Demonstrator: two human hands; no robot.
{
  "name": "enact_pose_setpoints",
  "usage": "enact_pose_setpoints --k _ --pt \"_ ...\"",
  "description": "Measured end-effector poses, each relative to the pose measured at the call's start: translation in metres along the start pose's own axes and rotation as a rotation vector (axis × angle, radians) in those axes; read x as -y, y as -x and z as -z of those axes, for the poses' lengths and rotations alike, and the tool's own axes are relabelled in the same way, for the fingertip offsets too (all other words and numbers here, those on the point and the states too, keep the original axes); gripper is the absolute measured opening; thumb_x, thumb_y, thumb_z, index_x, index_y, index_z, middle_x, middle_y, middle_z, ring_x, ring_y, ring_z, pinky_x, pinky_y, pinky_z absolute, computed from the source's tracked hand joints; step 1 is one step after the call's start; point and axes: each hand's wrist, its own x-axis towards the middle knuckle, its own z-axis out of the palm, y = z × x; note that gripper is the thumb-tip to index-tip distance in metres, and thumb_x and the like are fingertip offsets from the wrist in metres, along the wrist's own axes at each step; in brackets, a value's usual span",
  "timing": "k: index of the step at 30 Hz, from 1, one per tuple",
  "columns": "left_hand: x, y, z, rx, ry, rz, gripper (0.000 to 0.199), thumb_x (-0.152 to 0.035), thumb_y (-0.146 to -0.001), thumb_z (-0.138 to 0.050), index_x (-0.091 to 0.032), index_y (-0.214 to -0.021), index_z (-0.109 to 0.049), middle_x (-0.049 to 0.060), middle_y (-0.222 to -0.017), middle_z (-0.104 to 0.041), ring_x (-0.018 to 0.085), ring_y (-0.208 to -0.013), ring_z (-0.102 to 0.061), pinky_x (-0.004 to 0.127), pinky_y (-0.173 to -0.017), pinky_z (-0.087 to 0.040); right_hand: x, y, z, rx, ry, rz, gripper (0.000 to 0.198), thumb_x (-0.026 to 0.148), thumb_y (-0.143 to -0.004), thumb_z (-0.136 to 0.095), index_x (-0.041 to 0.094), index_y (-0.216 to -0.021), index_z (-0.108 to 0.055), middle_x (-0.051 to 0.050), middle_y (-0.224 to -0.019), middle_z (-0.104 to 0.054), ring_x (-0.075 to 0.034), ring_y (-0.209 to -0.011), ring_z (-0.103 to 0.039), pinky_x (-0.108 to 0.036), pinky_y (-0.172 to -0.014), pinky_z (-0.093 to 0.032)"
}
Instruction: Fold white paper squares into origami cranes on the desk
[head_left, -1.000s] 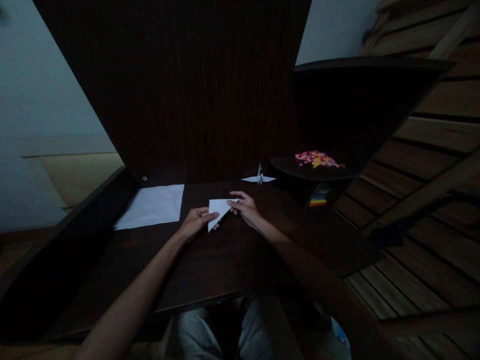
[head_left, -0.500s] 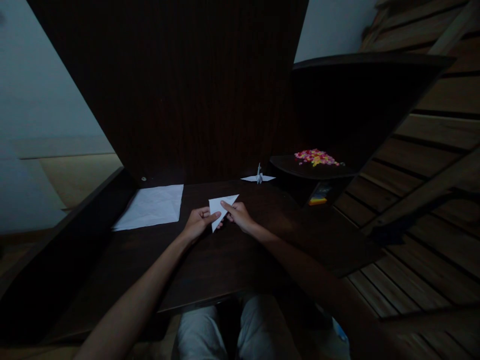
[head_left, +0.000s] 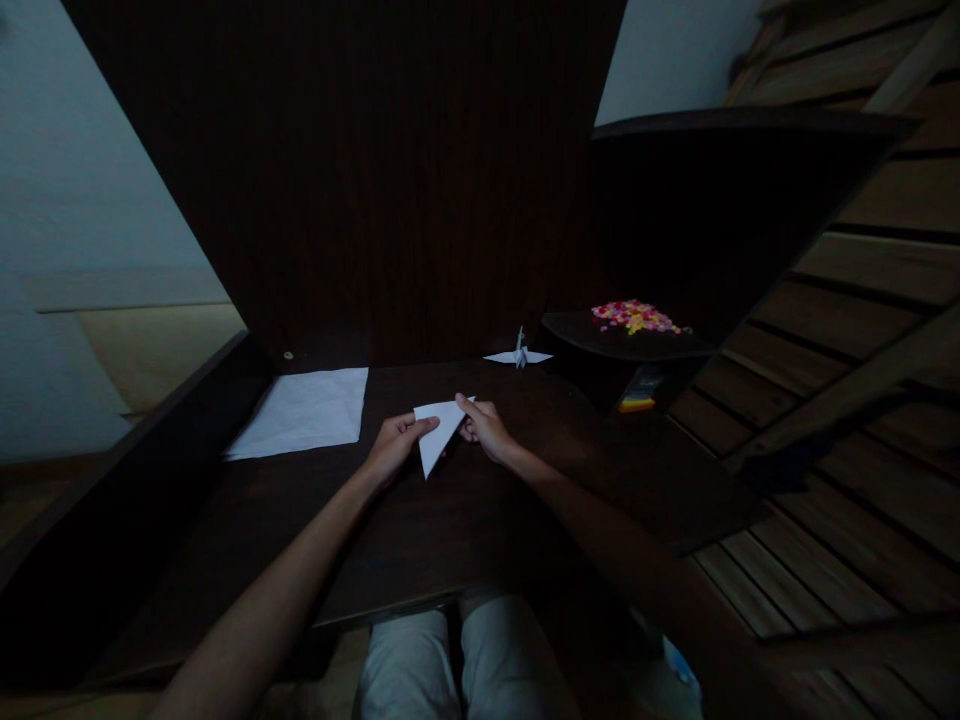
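Observation:
A white sheet of paper folded into a triangle [head_left: 436, 442] is held above the dark desk, one corner pointing down toward me. My left hand [head_left: 395, 446] pinches its left edge, thumb on top and fingers beneath. At the upper right corner, my right hand [head_left: 486, 430] grips the paper with the thumb over the tip; its other fingers curl behind and are partly hidden. Beyond my hands, a folded paper crane [head_left: 520, 356] with spread wings stands at the back of the desk.
White paper [head_left: 307, 412] lies flat at the desk's left, beside a raised side panel [head_left: 142, 450]. On the right, a low corner shelf [head_left: 585, 337] carries a heap of small pink, red and yellow pieces [head_left: 636, 316]. A yellow-edged item [head_left: 639, 392] sits under it.
My right thumb has slid from the middle of the folded paper out to its upper right corner. The triangle has turned slightly, and its lower tip points further down.

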Motion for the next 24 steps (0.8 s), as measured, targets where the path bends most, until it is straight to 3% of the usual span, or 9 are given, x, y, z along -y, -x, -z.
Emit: enact_pose_setpoints --k 6,10,13,17,24 --pt "0.0009 -0.0034 0.0031 -0.038 -0.098 -0.084 0.033 -0.040 -0.056 -0.081 -0.012 -0.070 -0.072 0.004 -0.065 -0.070 0.015 -0.058 -0.060 0.024 -0.055 -0.044 -0.0020 0.0004 0.0012 -0.045 -0.062 -0.039 0.055 0.068 -0.069 -0.059 0.016 -0.053 -0.051 0.003 -0.041 -0.044 -0.005 -0.032 -0.038 -0.019 -0.031 -0.019" --pt "-0.0009 0.0000 0.0024 -0.006 -0.127 -0.078 0.029 -0.040 -0.062 -0.077 -0.012 -0.061 -0.070 0.003 -0.054 -0.064 0.012 -0.046 -0.052 0.024 -0.046 -0.039 0.0000 0.0025 0.0035 0.048 -0.071 -0.064 0.054 0.064 -0.077 -0.054 0.012 -0.076 -0.066 0.001 -0.049 -0.054 -0.006 -0.035 -0.043 -0.017 -0.030 -0.022" --pt "-0.0018 0.0012 0.0021 0.002 -0.110 -0.083 0.031 -0.041 -0.066 -0.076 -0.011 -0.059 -0.069 0.004 -0.055 -0.063 0.011 -0.043 -0.049 0.024 -0.041 -0.036 0.0017 0.0057 0.0021 0.131 -0.052 -0.064 0.046 0.057 -0.073 -0.063 0.014 -0.088 -0.065 0.002 -0.055 -0.059 -0.007 -0.037 -0.049 -0.017 -0.031 -0.031" --pt "-0.0007 -0.0015 0.0024 -0.022 -0.037 -0.102 0.033 -0.043 -0.066 -0.076 -0.011 -0.063 -0.070 0.007 -0.062 -0.067 0.014 -0.052 -0.057 0.026 -0.047 -0.044 -0.0001 0.0067 -0.0002 0.217 -0.044 -0.032 0.039 0.046 -0.067 -0.073 0.015 -0.088 -0.060 0.003 -0.056 -0.062 -0.009 -0.038 -0.052 -0.019 -0.033 -0.040" --pt "0.0012 -0.0051 0.0037 -0.044 0.031 -0.079 0.038 -0.045 -0.066 -0.074 -0.008 -0.061 -0.069 0.011 -0.063 -0.067 0.018 -0.056 -0.060 0.029 -0.050 -0.047 -0.0037 0.0034 0.0021 0.240 -0.066 -0.031 0.034 0.040 -0.066 -0.076 0.015 -0.081 -0.060 0.001 -0.056 -0.063 -0.008 -0.037 -0.050 -0.018 -0.033 -0.039"
